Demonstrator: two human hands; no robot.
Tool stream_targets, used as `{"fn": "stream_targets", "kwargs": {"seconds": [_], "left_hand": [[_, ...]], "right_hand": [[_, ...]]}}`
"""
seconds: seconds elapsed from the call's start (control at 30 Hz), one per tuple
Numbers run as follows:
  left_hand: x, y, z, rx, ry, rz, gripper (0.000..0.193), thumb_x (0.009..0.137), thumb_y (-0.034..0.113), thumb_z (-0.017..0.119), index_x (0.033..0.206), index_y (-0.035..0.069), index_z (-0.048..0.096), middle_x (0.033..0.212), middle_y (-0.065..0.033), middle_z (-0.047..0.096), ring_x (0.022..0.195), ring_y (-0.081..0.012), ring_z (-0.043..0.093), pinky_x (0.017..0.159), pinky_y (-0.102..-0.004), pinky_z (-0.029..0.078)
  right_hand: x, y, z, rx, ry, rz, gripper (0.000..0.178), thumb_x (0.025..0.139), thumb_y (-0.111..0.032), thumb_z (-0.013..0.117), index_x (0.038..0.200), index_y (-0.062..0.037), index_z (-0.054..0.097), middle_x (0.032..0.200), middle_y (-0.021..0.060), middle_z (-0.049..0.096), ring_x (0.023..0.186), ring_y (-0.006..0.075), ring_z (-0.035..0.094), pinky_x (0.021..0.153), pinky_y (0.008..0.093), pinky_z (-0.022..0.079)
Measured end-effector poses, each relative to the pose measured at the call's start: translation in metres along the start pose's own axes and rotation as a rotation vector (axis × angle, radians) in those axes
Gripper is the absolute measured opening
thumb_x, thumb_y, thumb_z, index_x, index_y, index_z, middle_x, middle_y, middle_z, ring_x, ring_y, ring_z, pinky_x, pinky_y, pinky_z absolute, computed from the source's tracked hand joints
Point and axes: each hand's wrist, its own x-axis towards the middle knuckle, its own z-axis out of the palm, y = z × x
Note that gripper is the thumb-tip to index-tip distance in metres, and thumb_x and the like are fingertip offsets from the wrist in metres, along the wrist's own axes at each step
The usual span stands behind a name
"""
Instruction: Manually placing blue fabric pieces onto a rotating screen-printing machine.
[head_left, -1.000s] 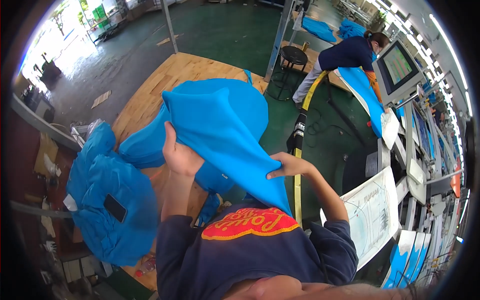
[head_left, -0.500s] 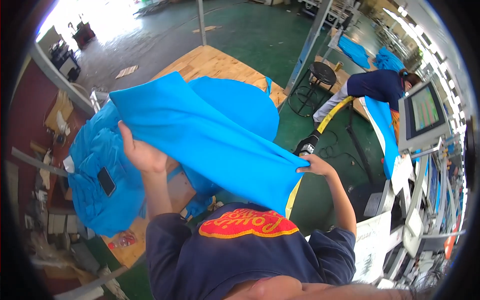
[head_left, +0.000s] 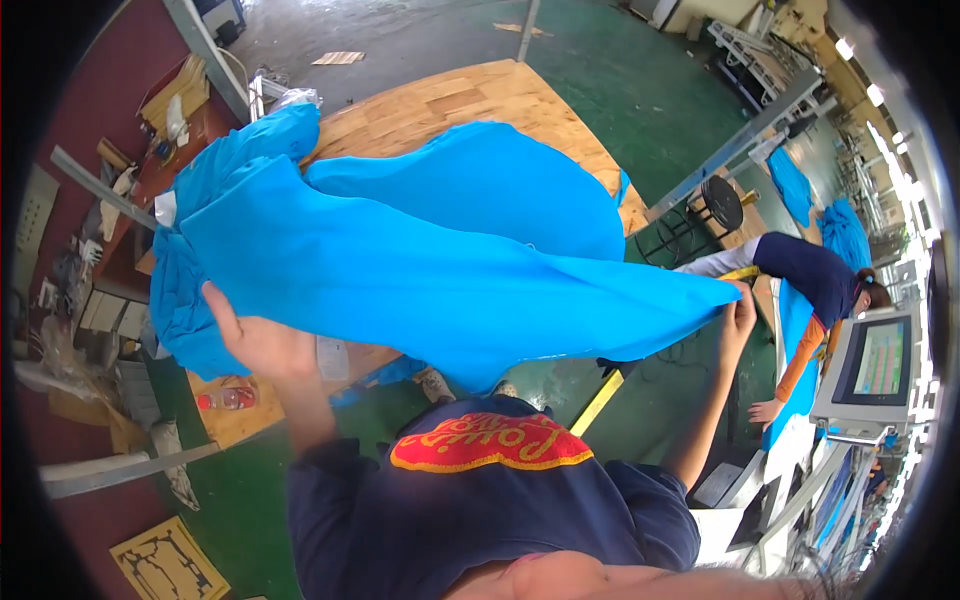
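A bright blue fabric piece (head_left: 400, 270) hangs stretched between my two hands in front of my chest. My left hand (head_left: 265, 345) holds its left part from below; the thumb shows beside the edge and the fingers are hidden under the cloth. At the far right end, my right hand (head_left: 738, 312) pinches the gathered corner. Behind the held piece, a wide blue cloth (head_left: 480, 185) lies over the wooden table. A crumpled blue fabric pile (head_left: 265, 135) rests on the table's left side, partly covered by the held piece.
The wooden table (head_left: 450, 95) has a clear bottle with a red label (head_left: 228, 399) at its near left corner. At right, a co-worker (head_left: 815, 275) leans over blue cloth, near a monitor (head_left: 880, 360) and a round black stool (head_left: 720, 202). Metal posts (head_left: 205, 55) rise around the table.
My right hand has moved right and upward, pulling the cloth longer and flatter. My left hand has shifted slightly left and down. The phone on the fabric pile has gone out of sight.
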Motion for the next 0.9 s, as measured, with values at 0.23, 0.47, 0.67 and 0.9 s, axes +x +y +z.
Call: {"fn": "stream_targets", "kwargs": {"seconds": [0.23,0.47,0.67,0.9], "left_hand": [[0.028,0.056,-0.024,-0.06,0.002,0.063,0.053,0.1,0.041,0.036,0.138,0.005,0.038,0.144,-0.0116,0.038,0.131,-0.0298,0.035,0.111,-0.0473,0.021],[0.075,0.058,-0.095,-0.037,0.135,0.052,0.051,0.099,0.035,0.04,0.137,0.001,0.037,0.144,-0.0154,0.037,0.132,-0.0323,0.034,0.111,-0.0462,0.023],[0.1,0.016,-0.183,0.187,0.706,0.128,0.056,0.098,0.041,0.04,0.138,0.003,0.036,0.143,-0.0153,0.038,0.131,-0.0351,0.034,0.11,-0.0491,0.025],[0.085,-0.025,-0.363,0.332,0.939,0.103,0.056,0.097,0.042,0.036,0.138,0.003,0.036,0.141,-0.0166,0.04,0.128,-0.0353,0.038,0.108,-0.0508,0.03]], "right_hand": [[0.084,-0.062,0.062,-0.096,0.057,-0.194,0.019,0.097,-0.005,0.043,0.107,0.0029,0.057,0.095,0.0051,0.06,0.087,0.009,0.055,0.077,0.0203,0.042],[0.147,-0.015,0.131,-0.276,-0.087,-0.046,0.016,0.093,-0.006,0.049,0.1,0.0002,0.061,0.075,-0.0002,0.055,0.068,0.0062,0.048,0.06,0.0221,0.038],[0.213,0.092,0.24,-0.194,-0.317,-0.012,0.016,0.087,-0.004,0.05,0.097,0.0006,0.062,0.074,0.0075,0.061,0.07,0.01,0.055,0.063,0.0276,0.045],[0.208,0.185,0.375,-0.225,-0.347,-0.309,0.025,0.08,-0.026,0.068,0.099,-0.0096,0.064,0.095,0.0104,0.061,0.091,0.0293,0.058,0.076,0.0406,0.044]]}}
